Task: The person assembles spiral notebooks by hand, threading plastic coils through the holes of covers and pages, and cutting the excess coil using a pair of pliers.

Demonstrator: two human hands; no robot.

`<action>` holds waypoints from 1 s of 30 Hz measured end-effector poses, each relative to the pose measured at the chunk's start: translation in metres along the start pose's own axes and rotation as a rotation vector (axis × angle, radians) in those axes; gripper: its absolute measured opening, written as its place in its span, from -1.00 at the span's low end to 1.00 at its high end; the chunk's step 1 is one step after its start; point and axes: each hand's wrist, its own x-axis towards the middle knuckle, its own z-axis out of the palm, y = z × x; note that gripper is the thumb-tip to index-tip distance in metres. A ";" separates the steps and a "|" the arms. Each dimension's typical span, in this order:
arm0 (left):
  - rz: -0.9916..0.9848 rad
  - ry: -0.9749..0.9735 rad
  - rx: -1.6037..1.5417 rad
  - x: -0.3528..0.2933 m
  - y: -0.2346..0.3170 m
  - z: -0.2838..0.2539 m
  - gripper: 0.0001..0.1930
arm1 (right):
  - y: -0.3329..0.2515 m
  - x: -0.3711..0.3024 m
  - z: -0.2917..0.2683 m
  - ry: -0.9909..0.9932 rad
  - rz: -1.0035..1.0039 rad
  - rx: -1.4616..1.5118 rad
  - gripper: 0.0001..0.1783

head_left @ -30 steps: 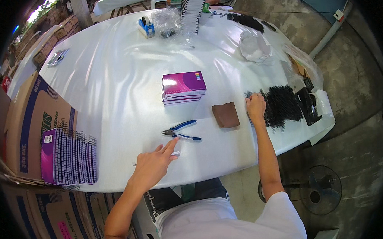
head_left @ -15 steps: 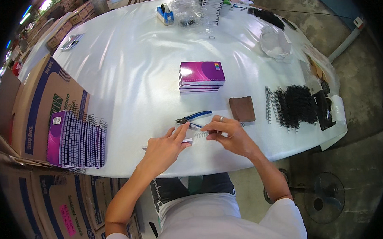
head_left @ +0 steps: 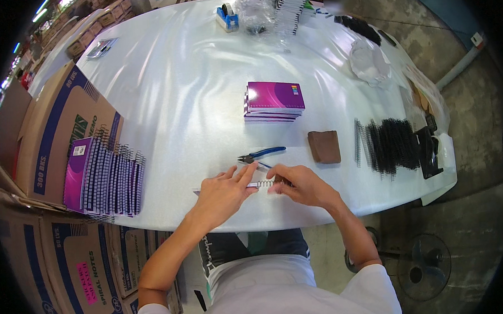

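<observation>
Close to the table's near edge, my left hand (head_left: 222, 193) presses down over a thin notepad (head_left: 253, 185), which is mostly hidden under the palm and fingers. My right hand (head_left: 306, 186) pinches a dark wire spiral coil (head_left: 266, 184) whose left end meets the notepad's right end. How far the coil runs into the notepad cannot be seen. Just beyond my left fingertips lie blue-handled cutting pliers (head_left: 266, 152), one handle partly covered by the hands. A stack of purple-covered notepads (head_left: 274, 95) sits farther off, and a brown block-like piece (head_left: 324, 147) rests right of the pliers.
At right, a pile of black spiral coils (head_left: 394, 145) lies on the white-covered table (head_left: 172, 132). Purple notepads with coils (head_left: 103, 177) stand at left against a cardboard box (head_left: 65, 131). A blue tape dispenser (head_left: 227, 20) and crumpled plastic (head_left: 256, 15) are at the far side.
My right hand has moved the coil in line with the notepad's end; before, it was apart and blurred. My left hand stays on the notepad. The whole view has shifted slightly.
</observation>
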 end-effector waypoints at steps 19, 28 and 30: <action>0.198 -0.417 -0.095 -0.003 0.003 -0.015 -0.46 | 0.072 -0.034 -0.091 0.132 0.134 -0.834 -0.33; -0.093 -0.090 -0.117 -0.018 -0.012 -0.024 -0.13 | 0.028 0.012 -0.050 -0.466 -0.240 0.349 -0.28; -0.092 -0.107 -0.109 -0.017 -0.012 -0.026 -0.12 | 0.022 0.023 -0.024 -0.446 -0.057 0.163 -0.30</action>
